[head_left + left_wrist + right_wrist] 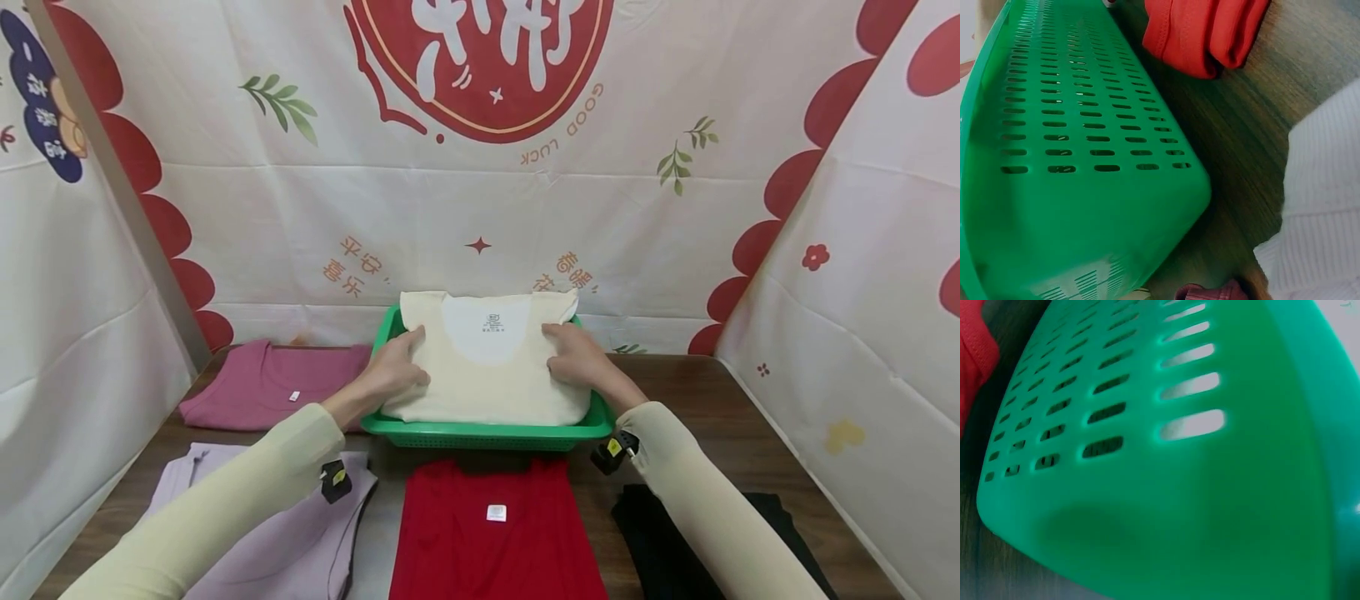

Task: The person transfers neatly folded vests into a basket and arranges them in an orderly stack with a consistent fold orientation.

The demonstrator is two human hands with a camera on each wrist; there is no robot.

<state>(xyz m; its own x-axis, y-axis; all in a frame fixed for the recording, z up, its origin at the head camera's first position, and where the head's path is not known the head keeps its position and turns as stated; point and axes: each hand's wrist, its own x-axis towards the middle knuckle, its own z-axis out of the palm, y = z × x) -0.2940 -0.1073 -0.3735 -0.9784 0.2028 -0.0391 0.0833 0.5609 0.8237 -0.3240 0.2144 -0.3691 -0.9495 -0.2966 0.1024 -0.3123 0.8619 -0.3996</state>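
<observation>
A folded cream T-shirt (491, 379) with a pale neck panel and small dark print lies in the green basket (487, 435), its far edge raised over the back rim. My left hand (396, 367) grips the shirt's left side, with index finger and thumb showing on top of the cloth. At the right side my right hand (581, 358) holds it in much the same way. The other fingers are largely hidden. Both wrist views look at the slotted wall of the basket (1085, 206), and neither hand shows there.
A folded red top (495, 550) lies in front of the basket. Left of it are a mauve top (277, 383) and lilac garments (262, 533). A black garment (660, 542) lies under my right forearm. Printed white cloth (480, 200) hangs behind the brown table (697, 400).
</observation>
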